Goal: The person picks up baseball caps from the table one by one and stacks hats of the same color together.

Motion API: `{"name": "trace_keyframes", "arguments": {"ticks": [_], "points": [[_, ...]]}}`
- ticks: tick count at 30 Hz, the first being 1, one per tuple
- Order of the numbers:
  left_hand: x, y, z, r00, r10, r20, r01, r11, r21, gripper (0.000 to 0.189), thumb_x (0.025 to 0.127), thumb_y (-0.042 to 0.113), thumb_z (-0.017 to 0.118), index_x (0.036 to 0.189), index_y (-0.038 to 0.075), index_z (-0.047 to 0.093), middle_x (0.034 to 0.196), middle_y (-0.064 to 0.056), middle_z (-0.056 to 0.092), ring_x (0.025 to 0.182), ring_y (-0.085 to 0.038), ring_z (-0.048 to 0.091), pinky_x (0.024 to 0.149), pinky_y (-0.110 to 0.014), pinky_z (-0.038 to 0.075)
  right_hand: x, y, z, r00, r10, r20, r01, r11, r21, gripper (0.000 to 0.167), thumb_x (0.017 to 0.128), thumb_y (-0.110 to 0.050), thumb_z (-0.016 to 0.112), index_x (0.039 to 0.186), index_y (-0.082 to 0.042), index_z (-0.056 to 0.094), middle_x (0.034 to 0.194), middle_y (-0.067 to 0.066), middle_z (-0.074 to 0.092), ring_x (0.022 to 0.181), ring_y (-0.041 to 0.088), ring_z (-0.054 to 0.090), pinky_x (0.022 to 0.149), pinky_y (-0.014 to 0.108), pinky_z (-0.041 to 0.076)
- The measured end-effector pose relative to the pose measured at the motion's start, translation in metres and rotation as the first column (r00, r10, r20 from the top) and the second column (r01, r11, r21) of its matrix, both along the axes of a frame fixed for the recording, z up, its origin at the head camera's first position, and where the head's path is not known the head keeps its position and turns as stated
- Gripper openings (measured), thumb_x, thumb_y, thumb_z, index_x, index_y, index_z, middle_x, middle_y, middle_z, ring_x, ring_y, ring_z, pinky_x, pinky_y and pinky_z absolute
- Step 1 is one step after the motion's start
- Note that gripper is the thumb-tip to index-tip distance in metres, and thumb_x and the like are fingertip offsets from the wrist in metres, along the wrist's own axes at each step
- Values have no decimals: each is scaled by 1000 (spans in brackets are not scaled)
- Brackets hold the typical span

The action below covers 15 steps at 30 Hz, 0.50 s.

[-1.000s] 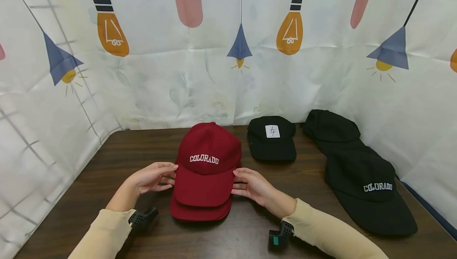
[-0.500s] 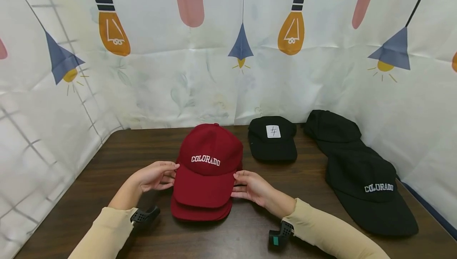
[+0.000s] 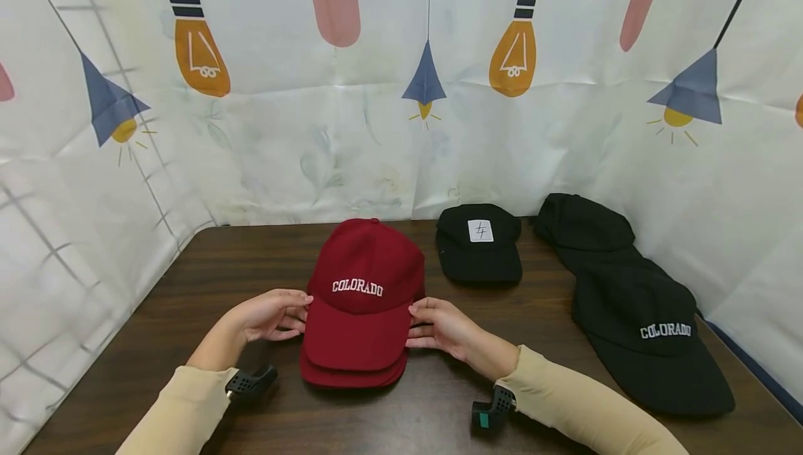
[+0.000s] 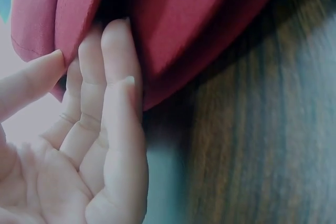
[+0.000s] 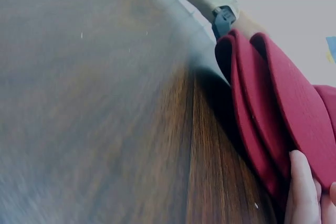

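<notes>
A dark red cap [image 3: 357,333] with white COLORADO lettering lies on top of a stack of matching caps, its brim facing me. The brim of a lower red cap [image 3: 351,378] shows beneath it; in the right wrist view several brim edges are layered. With its thumb on top and fingers underneath, my left hand [image 3: 271,315] pinches the left side of the top cap's brim [image 4: 81,14]. My right hand [image 3: 445,329] pinches the right side of that brim. In the right wrist view only a few right-hand fingers [image 5: 304,192] show, tucked between brims.
A small black cap [image 3: 479,260] with a marked white label sits behind and right of the stack. Farther right, black caps [image 3: 652,364] overlap, the front one reading COLORADO. All rest on a dark wooden table [image 3: 238,260]. A printed curtain [image 3: 376,148] hangs behind.
The top red cap has shifted slightly toward me, so less of the lower brim shows. My left hand has come slightly down with it; my right hand has barely moved.
</notes>
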<state>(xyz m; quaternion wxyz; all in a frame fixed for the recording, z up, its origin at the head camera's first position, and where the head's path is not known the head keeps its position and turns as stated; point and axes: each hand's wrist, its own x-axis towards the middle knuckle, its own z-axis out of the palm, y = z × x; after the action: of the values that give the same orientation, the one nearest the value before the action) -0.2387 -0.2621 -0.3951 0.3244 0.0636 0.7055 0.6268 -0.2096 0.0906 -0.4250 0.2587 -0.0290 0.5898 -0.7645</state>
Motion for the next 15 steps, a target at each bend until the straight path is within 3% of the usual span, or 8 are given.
{"name": "trace_keyframes", "arguments": {"ticks": [7,15], "points": [[1,-3,-2,999,-12,-30,9,996,-85,17,107,26,52,95,21,63,95,-1,67,88,-14,71,73,-25,56,-5,1,-1,999,47,-15,-46,998,37,9,106,-5,52,98,-8,56,91,9,58,80,20,69,86,46,59],[3,-4,-4,1000,-14,-23,11,993,-119,17,106,26,55,96,16,64,95,-2,66,85,-14,70,71,-24,55,-11,3,0,996,88,-20,-87,994,62,10,105,-3,52,97,-7,56,92,12,58,79,23,70,84,47,59]]}}
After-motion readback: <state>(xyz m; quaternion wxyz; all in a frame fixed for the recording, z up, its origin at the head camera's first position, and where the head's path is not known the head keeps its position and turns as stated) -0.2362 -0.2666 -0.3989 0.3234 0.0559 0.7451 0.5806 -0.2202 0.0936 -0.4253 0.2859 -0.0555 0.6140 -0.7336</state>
